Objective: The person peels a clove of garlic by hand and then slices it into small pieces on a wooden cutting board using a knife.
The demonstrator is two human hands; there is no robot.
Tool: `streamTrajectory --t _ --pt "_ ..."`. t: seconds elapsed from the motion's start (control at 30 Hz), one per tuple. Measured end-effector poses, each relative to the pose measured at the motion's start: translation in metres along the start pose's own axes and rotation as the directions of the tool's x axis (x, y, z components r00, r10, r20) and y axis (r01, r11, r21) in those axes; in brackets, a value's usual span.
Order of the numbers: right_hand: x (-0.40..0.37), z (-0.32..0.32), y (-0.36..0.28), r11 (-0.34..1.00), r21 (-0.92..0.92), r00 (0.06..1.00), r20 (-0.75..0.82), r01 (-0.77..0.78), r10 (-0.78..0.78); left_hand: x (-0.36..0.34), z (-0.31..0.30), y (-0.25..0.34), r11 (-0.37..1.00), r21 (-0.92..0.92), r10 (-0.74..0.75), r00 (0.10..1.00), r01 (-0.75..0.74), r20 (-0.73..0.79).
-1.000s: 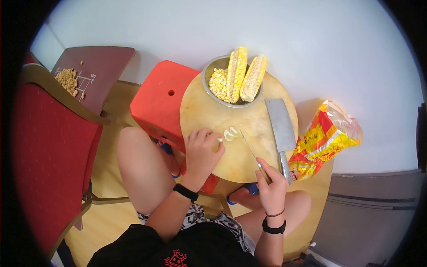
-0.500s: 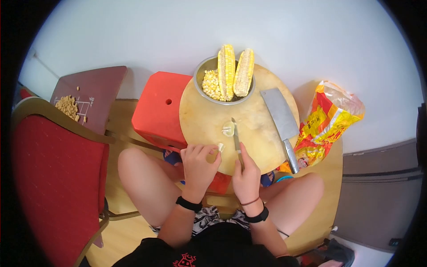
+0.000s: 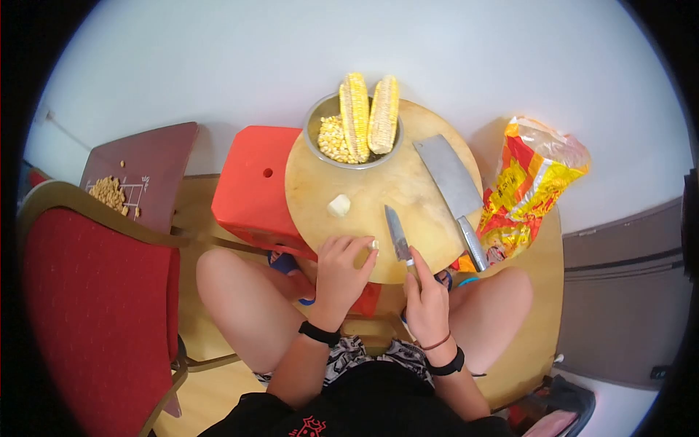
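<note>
My left hand (image 3: 342, 273) pinches a small whitish piece (image 3: 373, 245) between thumb and fingertips over the near edge of the round wooden board (image 3: 313, 175). In my right hand (image 3: 427, 302) is a small knife (image 3: 398, 231), its blade pointing away over the board. A larger pale piece (image 3: 338, 205) lies on the board, beyond my left hand. A cleaver (image 3: 450, 175) rests flat on the board's right side. At the back, a metal bowl (image 3: 313, 120) holds loose corn kernels (image 3: 336, 139) and two partly stripped corn cobs (image 3: 354, 116).
A red stool (image 3: 251, 182) stands left of the board. Farther left are a red chair (image 3: 95, 291) and a dark board (image 3: 156, 164) with scattered beans or nuts (image 3: 108, 194). To the right stands an open red and yellow bag (image 3: 528, 189), near the wall.
The knife has moved away from the pale piece, towards the right. That piece now lies farther left on the board. My left hand still pinches the small piece.
</note>
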State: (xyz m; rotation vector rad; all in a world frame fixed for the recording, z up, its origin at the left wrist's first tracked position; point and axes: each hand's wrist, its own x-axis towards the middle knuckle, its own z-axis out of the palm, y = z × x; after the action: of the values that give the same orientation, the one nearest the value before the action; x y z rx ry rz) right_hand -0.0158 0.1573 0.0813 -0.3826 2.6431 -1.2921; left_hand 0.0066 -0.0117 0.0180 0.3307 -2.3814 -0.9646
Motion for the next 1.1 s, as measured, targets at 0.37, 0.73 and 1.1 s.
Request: streamTrajectory --t 0.37,0.73,1.1 --pt "-0.019 0.006 0.023 0.993 -0.009 0.992 -0.040 0.118 -0.118 -0.006 0.015 0.012 0.998 -0.040 -0.055 0.997 0.057 0.051" --pt "-0.028 0.004 0.031 0.993 0.008 0.993 -0.027 0.118 -0.118 0.002 0.010 0.022 0.990 -0.041 -0.127 0.988 0.131 0.086" --pt "-0.030 0.001 0.023 0.999 0.033 0.999 0.011 0.038 -0.038 0.003 0.009 0.023 0.989 -0.038 -0.141 0.985 0.146 0.103"
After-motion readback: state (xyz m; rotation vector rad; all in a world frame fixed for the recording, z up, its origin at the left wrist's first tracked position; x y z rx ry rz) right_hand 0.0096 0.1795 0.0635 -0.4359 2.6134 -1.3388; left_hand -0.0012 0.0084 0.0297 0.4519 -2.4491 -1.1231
